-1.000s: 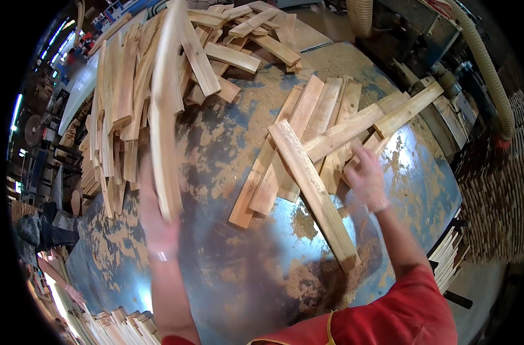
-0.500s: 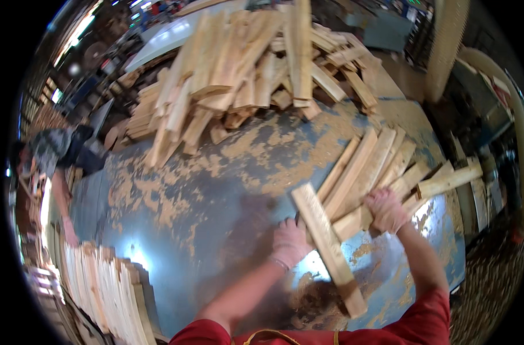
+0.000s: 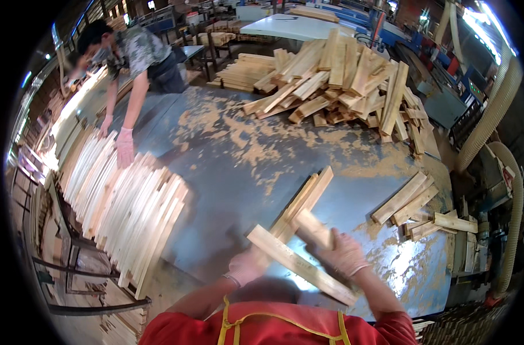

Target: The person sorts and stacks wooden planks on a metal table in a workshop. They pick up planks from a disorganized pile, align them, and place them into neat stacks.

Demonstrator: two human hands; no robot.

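In a pale glove, my left hand (image 3: 248, 265) is closed at the near ends of a few narrow wooden boards (image 3: 299, 202) that point away from me over the table. Its fingers are partly hidden by a loose board (image 3: 303, 265) slanting across in front of both hands. My right hand (image 3: 343, 256), also gloved, grips a wooden board (image 3: 314, 229) whose far end meets the others.
A metal-topped table (image 3: 227, 190) carries sawdust and a big heap of boards (image 3: 354, 75). A few boards (image 3: 408, 198) lie at the right. At left, a co-worker's gloved hand (image 3: 125, 148) touches a row of upright-edged boards (image 3: 121, 207).
My view has swung left, bringing the co-worker and board row further in. Both hands have moved left from the right-hand pile, carrying several boards; fewer boards lie there now.
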